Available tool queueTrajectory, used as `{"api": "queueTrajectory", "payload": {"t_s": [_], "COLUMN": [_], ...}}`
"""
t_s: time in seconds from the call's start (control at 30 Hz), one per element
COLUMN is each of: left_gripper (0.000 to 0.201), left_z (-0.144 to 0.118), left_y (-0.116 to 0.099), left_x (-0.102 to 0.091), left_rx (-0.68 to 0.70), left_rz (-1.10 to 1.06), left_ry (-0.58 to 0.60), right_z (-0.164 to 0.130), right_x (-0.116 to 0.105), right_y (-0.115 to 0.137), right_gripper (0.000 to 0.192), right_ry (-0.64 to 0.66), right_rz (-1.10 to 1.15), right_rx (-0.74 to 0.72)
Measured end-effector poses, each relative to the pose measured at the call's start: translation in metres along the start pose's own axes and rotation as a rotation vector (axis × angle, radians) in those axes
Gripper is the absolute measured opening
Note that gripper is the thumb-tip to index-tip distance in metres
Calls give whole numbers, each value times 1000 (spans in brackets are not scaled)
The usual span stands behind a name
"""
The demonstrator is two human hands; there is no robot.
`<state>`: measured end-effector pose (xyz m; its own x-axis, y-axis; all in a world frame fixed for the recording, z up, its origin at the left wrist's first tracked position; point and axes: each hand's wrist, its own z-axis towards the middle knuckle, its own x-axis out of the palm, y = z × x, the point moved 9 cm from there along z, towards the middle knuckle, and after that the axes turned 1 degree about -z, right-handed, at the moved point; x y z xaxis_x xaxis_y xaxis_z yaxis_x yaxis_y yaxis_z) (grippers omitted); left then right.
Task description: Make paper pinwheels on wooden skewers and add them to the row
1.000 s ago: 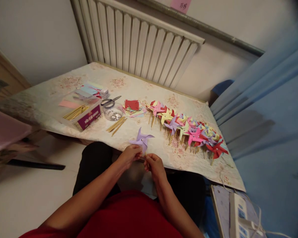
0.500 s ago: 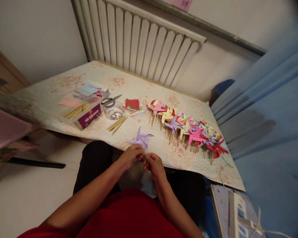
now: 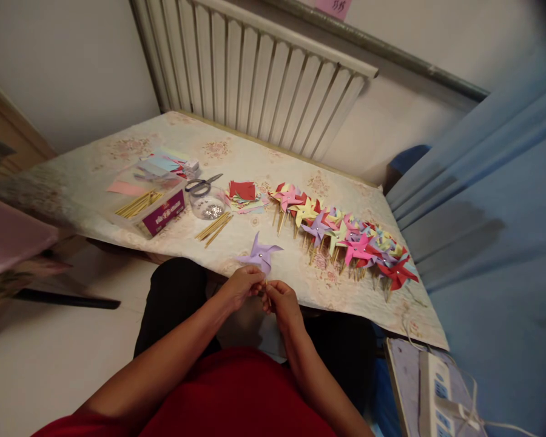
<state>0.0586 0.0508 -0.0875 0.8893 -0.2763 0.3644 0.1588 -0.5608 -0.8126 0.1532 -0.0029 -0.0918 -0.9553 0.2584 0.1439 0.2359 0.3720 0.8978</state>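
A purple paper pinwheel (image 3: 261,255) with a small pin at its centre is held at the near edge of the table. My left hand (image 3: 244,284) is closed just below its blades, fingers pinched at the stick. Beside it, my right hand (image 3: 281,298) is closed around the lower part of the same thin wooden stick. Most of the stick is hidden by my fingers. A few loose wooden sticks (image 3: 215,229) lie beyond my left hand, next to a clear bowl (image 3: 208,204) of small metal pins.
Rows of finished-looking pinwheels (image 3: 346,233) lie on the right of the table. To the left are a purple-labelled box of sticks (image 3: 165,213), scissors (image 3: 202,185), a red-topped paper stack (image 3: 242,191) and blue paper (image 3: 158,162). A power strip (image 3: 435,394) sits at lower right.
My hands stay in nearly the same place on the stick. The purple pinwheel has shifted very slightly.
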Motion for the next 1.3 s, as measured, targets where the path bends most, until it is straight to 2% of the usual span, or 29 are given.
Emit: {"api": "queueTrajectory", "payload": {"t_s": [0.53, 0.73, 1.0, 1.3], "left_gripper": [23, 20, 26, 29], "left_z": [3, 6, 10, 19], "left_y": [0, 0, -9, -11], "left_x": [2, 0, -11, -10], "left_rx": [60, 74, 122, 137], "left_rz": [112, 86, 58, 119], "left_ry": [60, 32, -93, -87], "right_z": [0, 0, 7, 19], "right_x": [2, -1, -7, -16], "right_y": [0, -2, -7, -14], "right_gripper": [22, 25, 21, 14], "right_ry": [9, 1, -19, -42], "right_rz": [-11, -33, -126, -227], "right_rx": [-1, 2, -24, -68]}}
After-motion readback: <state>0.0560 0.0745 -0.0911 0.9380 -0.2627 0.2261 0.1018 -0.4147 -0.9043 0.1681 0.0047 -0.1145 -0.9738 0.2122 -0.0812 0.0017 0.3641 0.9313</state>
